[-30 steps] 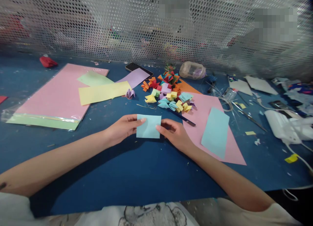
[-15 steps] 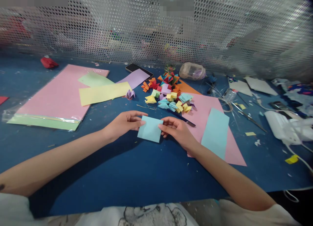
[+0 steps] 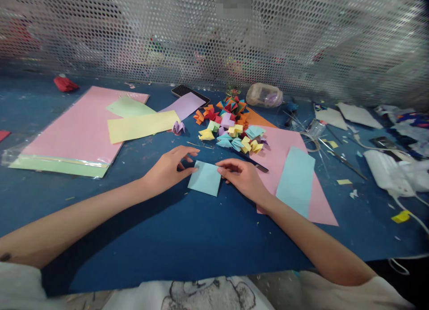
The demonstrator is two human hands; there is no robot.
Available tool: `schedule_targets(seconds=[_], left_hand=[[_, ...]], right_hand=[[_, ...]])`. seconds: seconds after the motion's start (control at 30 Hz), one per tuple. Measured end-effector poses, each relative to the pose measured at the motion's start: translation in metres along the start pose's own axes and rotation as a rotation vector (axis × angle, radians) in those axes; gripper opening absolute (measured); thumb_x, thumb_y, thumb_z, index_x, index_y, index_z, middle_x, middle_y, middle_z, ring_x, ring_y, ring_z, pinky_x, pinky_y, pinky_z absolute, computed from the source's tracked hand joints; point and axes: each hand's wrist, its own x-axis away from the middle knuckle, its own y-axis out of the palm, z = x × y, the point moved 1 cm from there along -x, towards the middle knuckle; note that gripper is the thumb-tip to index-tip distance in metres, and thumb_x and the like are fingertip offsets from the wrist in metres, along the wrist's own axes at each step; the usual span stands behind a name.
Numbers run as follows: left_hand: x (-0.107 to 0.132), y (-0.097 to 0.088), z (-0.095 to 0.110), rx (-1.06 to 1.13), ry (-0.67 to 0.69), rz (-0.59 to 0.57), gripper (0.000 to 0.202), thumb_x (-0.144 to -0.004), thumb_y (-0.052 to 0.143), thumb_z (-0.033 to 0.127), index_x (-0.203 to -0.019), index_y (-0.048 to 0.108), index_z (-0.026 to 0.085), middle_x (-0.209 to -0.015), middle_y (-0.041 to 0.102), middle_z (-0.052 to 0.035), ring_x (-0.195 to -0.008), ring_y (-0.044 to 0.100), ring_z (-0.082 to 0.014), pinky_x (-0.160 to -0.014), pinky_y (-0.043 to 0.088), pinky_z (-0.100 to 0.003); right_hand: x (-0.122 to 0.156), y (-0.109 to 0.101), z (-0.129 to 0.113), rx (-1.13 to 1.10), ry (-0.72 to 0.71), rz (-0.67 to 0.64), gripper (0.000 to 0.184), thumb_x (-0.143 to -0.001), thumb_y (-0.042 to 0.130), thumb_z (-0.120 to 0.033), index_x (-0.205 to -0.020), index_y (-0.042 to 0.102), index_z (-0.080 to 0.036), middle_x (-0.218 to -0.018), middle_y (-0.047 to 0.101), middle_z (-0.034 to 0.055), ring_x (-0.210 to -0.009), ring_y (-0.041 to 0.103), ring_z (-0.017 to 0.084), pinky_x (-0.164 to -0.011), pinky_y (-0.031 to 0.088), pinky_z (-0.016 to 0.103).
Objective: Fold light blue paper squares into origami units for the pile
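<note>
A light blue paper square [image 3: 204, 179] lies slightly turned on the blue table [image 3: 187, 238] in front of me. My left hand [image 3: 167, 169] rests at its left corner. The thumb tip touches the paper and the other fingers are spread and lifted above it. My right hand [image 3: 241, 176] sits at the square's upper right corner with curled fingers pinching that edge. A pile of small folded paper pieces [image 3: 231, 126] in many colours lies just beyond both hands.
A wrapped stack of pink and green sheets [image 3: 73, 135] with yellow [image 3: 140, 126] and purple strips lies at the left. At the right are a pink sheet [image 3: 284, 149], a blue strip [image 3: 296, 180], a dark pen [image 3: 253, 163], scissors [image 3: 338, 158], cables and scraps. A perforated screen [image 3: 214, 37] closes the back.
The blue square has come down from my hands onto the table and turned a little. My left fingers have spread open; both hands moved slightly away from me.
</note>
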Motion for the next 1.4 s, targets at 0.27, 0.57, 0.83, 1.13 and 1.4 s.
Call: schedule_targets(seconds=[0.27,0.57,0.83,1.13,1.4], left_hand=[[0.009,0.008,0.006,-0.393,0.48,-0.182,0.028,-0.093,0.045,0.028,-0.115,0.061,0.021,-0.114,0.066,-0.0074,-0.104,0.059,-0.0205,-0.091,0.047,-0.034],[0.01,0.01,0.004,-0.45,0.519,-0.215,0.03,-0.093,0.044,0.027,-0.118,0.06,0.021,-0.121,0.063,-0.0076,-0.111,0.058,-0.0224,-0.098,0.043,-0.038],[0.01,0.01,0.004,-0.438,0.521,-0.22,0.034,-0.091,0.04,0.016,-0.119,0.06,0.021,-0.123,0.062,-0.0095,-0.115,0.057,-0.0232,-0.102,0.042,-0.042],[0.008,0.008,-0.001,-0.418,0.515,-0.21,0.035,-0.087,0.043,0.01,-0.115,0.062,0.022,-0.123,0.063,-0.0071,-0.116,0.057,-0.0222,-0.104,0.041,-0.041],[0.008,0.006,0.0,-0.351,0.559,-0.238,0.034,-0.086,0.043,0.01,-0.11,0.064,0.021,-0.119,0.066,-0.0073,-0.114,0.059,-0.023,-0.102,0.043,-0.04]], right_hand=[[-0.001,0.004,-0.002,0.331,-0.269,0.095,0.019,-0.09,0.052,-0.033,-0.089,0.067,-0.021,-0.082,0.063,0.0034,-0.068,0.056,0.015,-0.061,0.045,0.029],[-0.004,0.008,0.008,0.515,-0.406,0.156,0.016,-0.093,0.046,-0.029,-0.092,0.06,-0.021,-0.086,0.062,0.0045,-0.085,0.056,0.02,-0.077,0.044,0.034],[-0.004,0.006,0.009,0.561,-0.491,0.186,0.014,-0.092,0.047,-0.028,-0.095,0.059,-0.022,-0.097,0.059,0.0075,-0.095,0.055,0.023,-0.086,0.044,0.04],[0.0,-0.007,0.005,0.623,-0.754,-0.12,0.02,-0.087,0.057,-0.034,-0.1,0.064,-0.021,-0.098,0.069,0.0078,-0.092,0.063,0.022,-0.092,0.048,0.043],[0.014,-0.011,0.002,0.742,-0.867,-0.302,0.024,-0.089,0.055,-0.031,-0.108,0.067,-0.022,-0.106,0.071,0.0101,-0.098,0.067,0.026,-0.088,0.054,0.048]])
